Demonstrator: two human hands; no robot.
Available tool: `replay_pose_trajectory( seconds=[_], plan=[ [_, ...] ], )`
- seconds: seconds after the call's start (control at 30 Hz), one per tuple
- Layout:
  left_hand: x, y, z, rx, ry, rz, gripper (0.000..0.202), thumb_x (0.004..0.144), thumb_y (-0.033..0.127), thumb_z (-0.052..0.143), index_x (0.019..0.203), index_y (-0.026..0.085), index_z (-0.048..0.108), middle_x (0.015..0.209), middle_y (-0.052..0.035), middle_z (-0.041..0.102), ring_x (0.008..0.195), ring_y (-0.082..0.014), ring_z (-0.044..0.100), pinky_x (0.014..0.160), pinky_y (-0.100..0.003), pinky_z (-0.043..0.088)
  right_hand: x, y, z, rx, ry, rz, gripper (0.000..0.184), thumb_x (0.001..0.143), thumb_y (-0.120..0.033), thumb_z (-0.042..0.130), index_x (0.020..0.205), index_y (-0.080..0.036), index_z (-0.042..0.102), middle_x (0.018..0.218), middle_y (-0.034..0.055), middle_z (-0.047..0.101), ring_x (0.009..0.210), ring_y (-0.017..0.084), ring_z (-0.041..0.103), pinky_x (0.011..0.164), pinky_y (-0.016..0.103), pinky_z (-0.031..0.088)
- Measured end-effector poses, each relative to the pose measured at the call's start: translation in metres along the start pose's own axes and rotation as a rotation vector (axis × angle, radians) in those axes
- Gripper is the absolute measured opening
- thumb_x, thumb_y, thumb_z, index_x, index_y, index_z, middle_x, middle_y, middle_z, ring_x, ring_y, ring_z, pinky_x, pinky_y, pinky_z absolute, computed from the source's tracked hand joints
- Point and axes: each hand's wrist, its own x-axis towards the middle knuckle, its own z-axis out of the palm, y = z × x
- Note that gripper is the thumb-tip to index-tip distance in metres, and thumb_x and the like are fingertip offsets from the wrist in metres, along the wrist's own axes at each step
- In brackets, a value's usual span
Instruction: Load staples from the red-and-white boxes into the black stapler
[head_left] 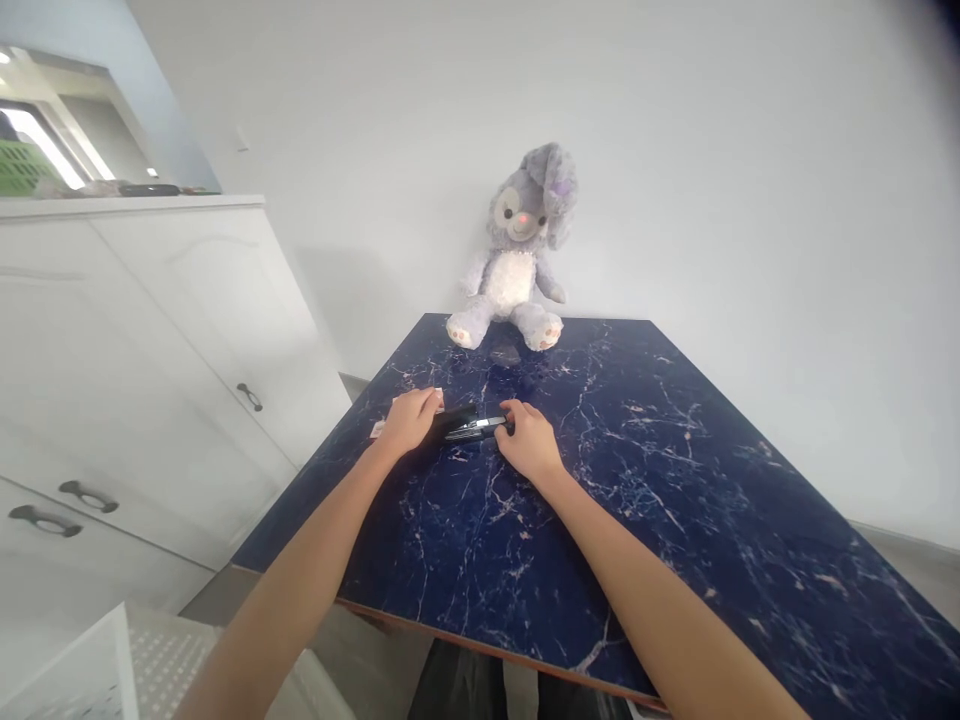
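A black stapler (469,432) with a bare metal channel lies on the blue marbled table, its dark upper part raised away from the lower part. My left hand (410,418) is closed on the left end of the stapler. At its right end, the fingers of my right hand (529,436) pinch the tip by the metal channel. Partly covered by my left hand, a small pale item (377,429) with pinkish marks rests on the table; I cannot make out its kind.
A grey plush rabbit (514,270) sits at the table's (660,480) far edge against the wall. White cabinets (150,350) with dark handles stand to the left. A white perforated container (161,660) is low at the left front.
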Motion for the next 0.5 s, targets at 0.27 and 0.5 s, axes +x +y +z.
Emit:
replay_pose_trajectory(
  seconds=[0.27, 0.5],
  plan=[
    [-0.001, 0.002, 0.014, -0.028, 0.125, -0.035, 0.044, 0.102, 0.041, 0.036, 0.083, 0.021, 0.071, 0.078, -0.0052, 0.072, 0.074, -0.0209, 0.065, 0.075, -0.031, 0.046, -0.005, -0.012, 0.003, 0.101, -0.068, -0.084, 0.048, 0.08, -0.016, 0.058, 0.128, -0.023, 0.057, 0.096, 0.0055, 0.072, 0.091, 0.024, 0.066, 0.083, 0.035, 0.051],
    [-0.004, 0.009, 0.016, -0.047, 0.143, -0.077, 0.047, 0.102, 0.043, 0.035, 0.084, 0.019, 0.071, 0.08, -0.0042, 0.074, 0.075, -0.019, 0.068, 0.074, -0.028, 0.046, -0.013, -0.028, 0.001, 0.176, -0.175, -0.087, 0.062, 0.081, -0.019, 0.058, 0.142, -0.021, 0.044, 0.107, 0.0069, 0.072, 0.092, 0.023, 0.067, 0.086, 0.036, 0.053]
  ],
)
